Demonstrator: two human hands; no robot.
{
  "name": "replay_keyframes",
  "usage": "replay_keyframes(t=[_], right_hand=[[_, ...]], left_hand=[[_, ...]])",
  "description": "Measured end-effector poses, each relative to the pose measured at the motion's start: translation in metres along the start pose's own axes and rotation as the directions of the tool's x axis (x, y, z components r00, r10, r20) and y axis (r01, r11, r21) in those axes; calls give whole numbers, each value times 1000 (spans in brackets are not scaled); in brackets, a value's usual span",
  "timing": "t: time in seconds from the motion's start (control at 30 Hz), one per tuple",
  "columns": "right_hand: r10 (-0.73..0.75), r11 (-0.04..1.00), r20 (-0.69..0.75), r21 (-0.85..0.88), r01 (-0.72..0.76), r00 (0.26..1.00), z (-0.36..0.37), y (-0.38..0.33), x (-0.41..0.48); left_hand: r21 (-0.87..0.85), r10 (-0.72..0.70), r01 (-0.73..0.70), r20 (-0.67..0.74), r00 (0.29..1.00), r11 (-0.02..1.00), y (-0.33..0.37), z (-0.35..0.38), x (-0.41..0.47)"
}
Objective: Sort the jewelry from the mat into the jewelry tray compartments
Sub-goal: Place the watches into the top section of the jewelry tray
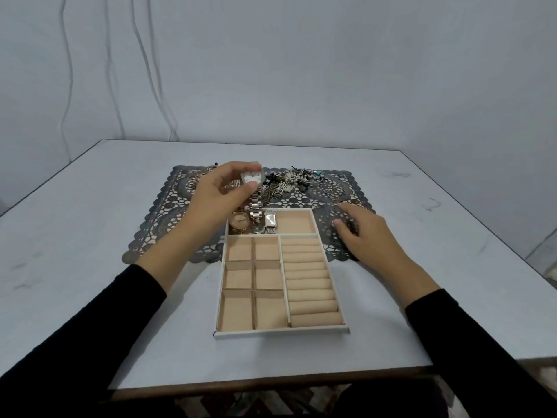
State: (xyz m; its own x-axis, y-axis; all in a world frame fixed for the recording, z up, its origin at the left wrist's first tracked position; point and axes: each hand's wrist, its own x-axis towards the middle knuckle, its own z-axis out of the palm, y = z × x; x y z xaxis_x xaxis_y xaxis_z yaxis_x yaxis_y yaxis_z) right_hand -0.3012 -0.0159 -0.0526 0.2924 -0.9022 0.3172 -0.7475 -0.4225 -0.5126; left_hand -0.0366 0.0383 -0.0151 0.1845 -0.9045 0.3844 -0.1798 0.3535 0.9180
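Note:
My left hand (215, 196) holds a silver watch (252, 178) by its case above the tray's far compartment, and its metal band hangs down into it. In that compartment lie a gold round watch (239, 221) and a silver square watch (270, 220). The beige jewelry tray (281, 332) has several small square compartments on the left and ring rolls (310, 285) on the right, all bare. My right hand (366, 232) rests on the dark lace mat (168, 218), fingers apart, holding nothing. A tangle of necklaces and chains (297, 179) and loose rings (334, 193) lies on the mat's far side.
More rings (191, 182) lie at the mat's far left corner. The white table (90, 236) ends in an edge close to me. Cables (144, 70) hang down the wall behind.

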Motion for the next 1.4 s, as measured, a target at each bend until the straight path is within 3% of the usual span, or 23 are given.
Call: replay_keyframes(t=[0.23, 0.57, 0.97, 1.4], right_hand=[[52, 994, 119, -99, -40, 992, 5, 6, -1], [36, 993, 122, -119, -21, 992, 5, 6, 0], [53, 994, 130, -103, -40, 990, 8, 10, 2], [42, 995, 123, -97, -30, 992, 5, 7, 1]], left_hand=[[67, 6, -14, 124, 992, 998, 0, 26, 1], [117, -38, 15, 196, 980, 993, -6, 37, 0], [132, -204, 181, 187, 961, 975, -3, 37, 1], [286, -102, 27, 254, 962, 958, -13, 32, 8]])
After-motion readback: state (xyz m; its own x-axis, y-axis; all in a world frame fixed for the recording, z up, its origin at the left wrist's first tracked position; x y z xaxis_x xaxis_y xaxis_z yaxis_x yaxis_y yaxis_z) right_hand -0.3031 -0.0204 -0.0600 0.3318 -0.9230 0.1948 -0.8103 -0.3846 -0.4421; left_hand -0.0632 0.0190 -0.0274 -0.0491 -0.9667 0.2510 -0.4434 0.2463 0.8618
